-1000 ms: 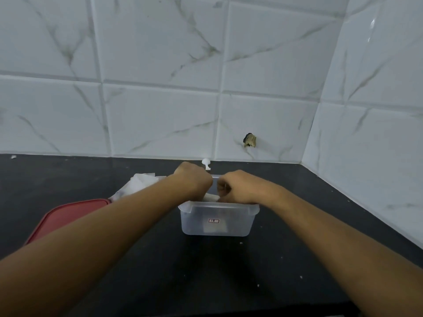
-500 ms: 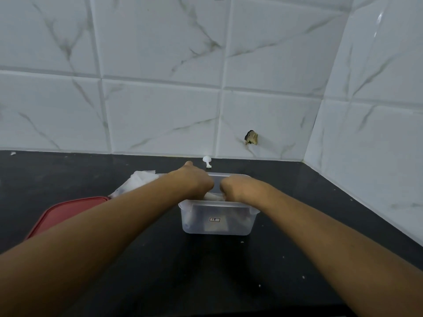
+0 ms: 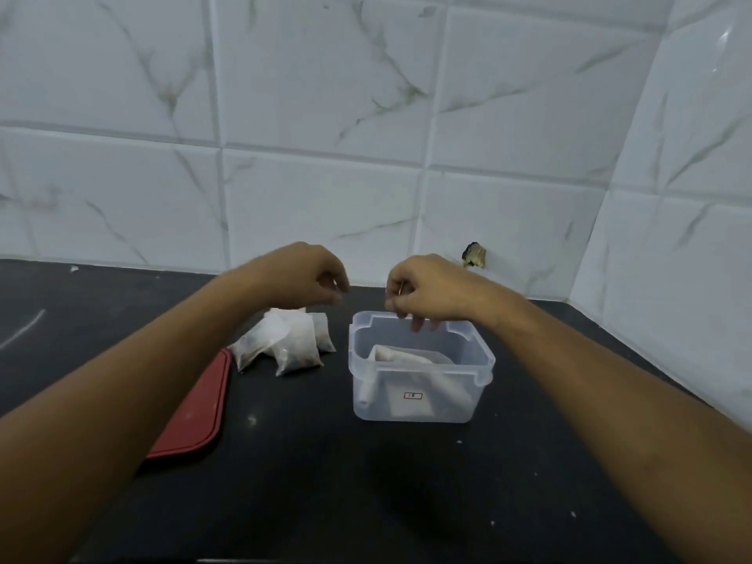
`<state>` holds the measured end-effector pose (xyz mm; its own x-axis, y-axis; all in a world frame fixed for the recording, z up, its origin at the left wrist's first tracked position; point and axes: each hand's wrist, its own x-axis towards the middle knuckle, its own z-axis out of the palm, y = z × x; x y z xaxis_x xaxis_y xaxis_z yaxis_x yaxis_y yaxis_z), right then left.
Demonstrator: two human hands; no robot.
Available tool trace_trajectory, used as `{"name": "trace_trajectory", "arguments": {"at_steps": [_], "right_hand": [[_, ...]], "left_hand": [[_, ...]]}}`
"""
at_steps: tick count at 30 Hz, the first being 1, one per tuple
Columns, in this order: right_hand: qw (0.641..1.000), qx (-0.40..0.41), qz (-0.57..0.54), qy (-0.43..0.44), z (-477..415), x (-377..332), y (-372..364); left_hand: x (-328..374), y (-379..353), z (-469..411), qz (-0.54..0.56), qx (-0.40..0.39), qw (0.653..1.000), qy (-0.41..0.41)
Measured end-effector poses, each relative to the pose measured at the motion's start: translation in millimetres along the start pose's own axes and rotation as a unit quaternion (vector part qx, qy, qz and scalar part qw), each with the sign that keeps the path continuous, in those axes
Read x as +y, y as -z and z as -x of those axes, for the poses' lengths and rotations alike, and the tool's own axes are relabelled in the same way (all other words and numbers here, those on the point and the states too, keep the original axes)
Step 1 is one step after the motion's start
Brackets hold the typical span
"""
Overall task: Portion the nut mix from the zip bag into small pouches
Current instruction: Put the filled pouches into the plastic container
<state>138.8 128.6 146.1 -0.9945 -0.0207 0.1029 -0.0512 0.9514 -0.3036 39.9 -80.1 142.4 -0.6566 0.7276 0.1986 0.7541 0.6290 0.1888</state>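
Head view: half a sec ago both grips were knuckle to knuckle, down in the clear tub (image 3: 486,362). Now they're up and apart. The left grip (image 3: 313,278) hangs over the back of the tabletop (image 3: 366,482), above the pouches (image 3: 287,343). The right grip (image 3: 427,293) hovers over the tub's far rim, fingertips pointing down and not touching it.

Fingers on both are curled, thumb near forefinger. There's a thin pale glint at each pinch, maybe a band or a bit of film, but it's too small to read, so I can't tell if either grip holds anything.

With the arms lifted, the tub's inside shows. The zip bag (image 3: 401,355), whitish and crumpled, lies slumped in it w/ neither grip on it. I can't see whether it's sealed or how much mix is left.

The pouches, approx three and looking filled, lie bunched just left of the tub toward the back edge. The left arm covered most of them before. The red lid (image 3: 195,409) lies flat nearer the left edge, in the same spot as before.

My read: work inside the tub has paused and the bag has been let go. Probably the person is between portions, either tying off or reaching for the next pouch. Several portions are done, but whether the job's finished can't be judged w/o seeing inside the bag.
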Motion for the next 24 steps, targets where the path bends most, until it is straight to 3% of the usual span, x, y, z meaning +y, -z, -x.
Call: {"name": "trace_trajectory", "arguments": {"at_steps": [4,10,18,21,22,24], "right_hand": [[0.994,0.078,0.025,0.069,-23,-23,-19],[0.993,0.01,0.01,0.113,-55,-49,-61],[0.994,-0.03,-0.005,0.103,-65,-51,-78],[0.995,0.002,-0.041,0.09,-64,-44,-70],[0.994,0.016,-0.064,0.082,-62,-42,-66],[0.987,0.032,-0.151,0.05,-62,-41,-56]], "left_hand": [[-52,-8,20,0.048,0.038,0.996,0.062],[-105,-57,43,0.045,0.075,0.985,0.147],[-101,-88,37,-0.052,0.087,0.977,0.189],[-102,-79,36,0.069,0.181,0.956,0.221],[-99,-72,35,0.169,0.205,0.941,0.212],[-83,-53,34,0.411,0.203,0.873,0.167]]}}
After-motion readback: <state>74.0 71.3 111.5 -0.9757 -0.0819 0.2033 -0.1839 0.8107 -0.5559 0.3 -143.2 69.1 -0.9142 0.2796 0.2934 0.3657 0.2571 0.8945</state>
